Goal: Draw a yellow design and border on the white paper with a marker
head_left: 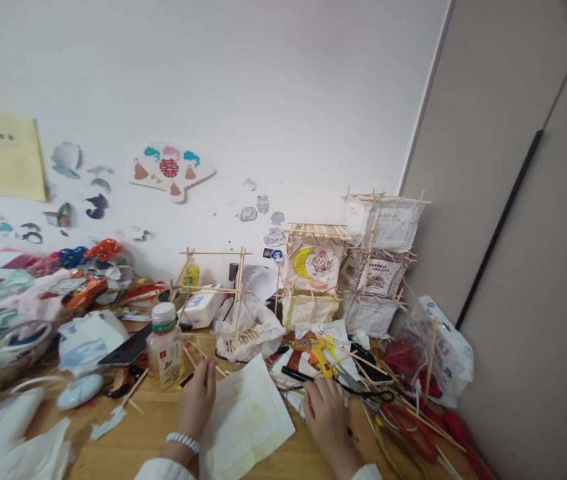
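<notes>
A sheet of white paper [248,420] with faint yellow marks lies on the wooden table between my hands. My left hand [197,399] stands on its side along the paper's left edge, fingers stretched out; I cannot tell whether it presses the sheet. Just past the paper's right edge, my right hand [327,415] rests palm down, its fingers bent a little and apart. Beyond those fingertips lie a black pen [296,375] and a yellow glue gun [320,357]. A drink bottle [164,347] with a white cap stands beyond my left hand.
Stick-and-paper lanterns [316,263] stand at the back, beside a bare stick frame [240,287]. Red-handled scissors [413,427] and loose sticks lie at right. On the left are a white mouse [80,391], a dark phone [126,347] and heaped craft scraps. A grey cabinet [528,267] borders the right.
</notes>
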The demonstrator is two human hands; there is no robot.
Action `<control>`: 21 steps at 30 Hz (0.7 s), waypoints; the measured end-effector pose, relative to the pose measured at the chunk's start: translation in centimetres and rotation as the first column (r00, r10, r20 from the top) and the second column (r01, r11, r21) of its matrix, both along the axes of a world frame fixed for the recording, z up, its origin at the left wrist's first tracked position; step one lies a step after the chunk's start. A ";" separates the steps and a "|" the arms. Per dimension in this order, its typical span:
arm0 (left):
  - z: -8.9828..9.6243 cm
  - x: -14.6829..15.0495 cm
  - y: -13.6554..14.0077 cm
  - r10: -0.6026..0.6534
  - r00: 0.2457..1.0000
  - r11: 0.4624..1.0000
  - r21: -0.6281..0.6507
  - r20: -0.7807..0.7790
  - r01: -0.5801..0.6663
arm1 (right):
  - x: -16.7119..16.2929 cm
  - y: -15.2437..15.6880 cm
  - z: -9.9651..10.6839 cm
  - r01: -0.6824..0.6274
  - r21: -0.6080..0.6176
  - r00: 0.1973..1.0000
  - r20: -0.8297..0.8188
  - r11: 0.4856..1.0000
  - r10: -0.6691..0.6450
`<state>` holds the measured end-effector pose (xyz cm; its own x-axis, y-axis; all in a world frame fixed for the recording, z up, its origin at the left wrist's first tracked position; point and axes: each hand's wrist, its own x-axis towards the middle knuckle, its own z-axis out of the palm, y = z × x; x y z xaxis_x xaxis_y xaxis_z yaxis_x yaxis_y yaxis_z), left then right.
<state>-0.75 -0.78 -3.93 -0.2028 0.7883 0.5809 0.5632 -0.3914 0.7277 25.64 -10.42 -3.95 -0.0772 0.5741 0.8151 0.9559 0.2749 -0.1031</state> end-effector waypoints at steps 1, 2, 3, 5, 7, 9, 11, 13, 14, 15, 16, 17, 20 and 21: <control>0.1 0.0 -0.1 0.006 1.000 1.000 0.000 0.019 -0.006 | 0.0 0.0 0.0 0.000 -0.005 1.000 0.004 1.000 0.000; 0.3 0.1 -0.2 0.011 0.999 1.000 0.003 0.049 -0.011 | 0.0 0.0 -0.1 0.005 -0.003 1.000 0.007 1.000 -0.005; 0.4 0.1 -0.3 0.015 0.996 1.000 0.014 0.085 -0.016 | 0.0 0.0 -0.1 0.013 0.003 1.000 0.009 1.000 -0.013; 0.5 0.2 -0.3 0.015 0.989 0.998 0.060 0.147 -0.024 | 0.2 0.1 -0.2 0.041 0.019 0.999 0.005 0.999 -0.041; 0.5 0.2 -0.1 0.016 0.985 0.993 0.117 0.174 -0.037 | 0.4 0.3 -0.4 0.087 0.024 0.996 -0.005 0.996 -0.087; 0.2 0.1 0.3 0.020 0.980 0.987 0.150 0.197 -0.051 | 0.7 0.5 -0.7 0.141 0.014 0.990 -0.006 0.990 -0.141; -0.2 -0.1 0.7 0.024 0.972 0.989 0.139 0.235 -0.058 | 1.0 0.7 -1.0 0.195 -0.001 0.981 0.003 0.981 -0.195; -0.5 -0.3 1.0 0.045 0.962 0.992 0.103 0.271 -0.075 | 1.2 0.8 -1.2 0.227 -0.017 0.974 0.014 0.974 -0.227; -0.6 -0.4 1.2 0.057 0.957 0.993 0.080 0.285 -0.083 | 1.2 0.8 -1.2 0.232 -0.026 0.973 0.018 0.972 -0.232; -0.7 -0.5 1.3 0.068 0.953 0.994 0.057 0.296 -0.088 | 1.3 0.7 -1.2 0.230 -0.035 0.973 0.019 0.973 -0.230; -0.7 -0.6 1.4 0.076 0.949 0.995 0.040 0.305 -0.092 | 1.3 0.7 -1.1 0.222 -0.045 0.975 0.019 0.974 -0.221; -0.6 -0.7 1.4 0.083 0.947 0.995 0.029 0.310 -0.096 | 1.2 0.6 -1.1 0.210 -0.052 0.978 0.017 0.976 -0.209; -0.6 -0.8 1.5 0.106 0.946 0.993 0.020 0.306 -0.117 | 0.7 0.3 -0.9 0.163 -0.043 0.987 -0.004 0.986 -0.164; -0.6 -0.8 1.4 0.115 0.944 0.991 0.027 0.308 -0.130 | 0.3 0.2 -0.8 0.143 -0.031 0.990 -0.015 0.989 -0.143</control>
<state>-1.52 0.65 -4.51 -0.4696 0.7201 0.5108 0.3623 -0.3704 0.8553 25.92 -10.20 -4.74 0.0210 0.6021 0.7982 0.9833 0.1319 -0.1254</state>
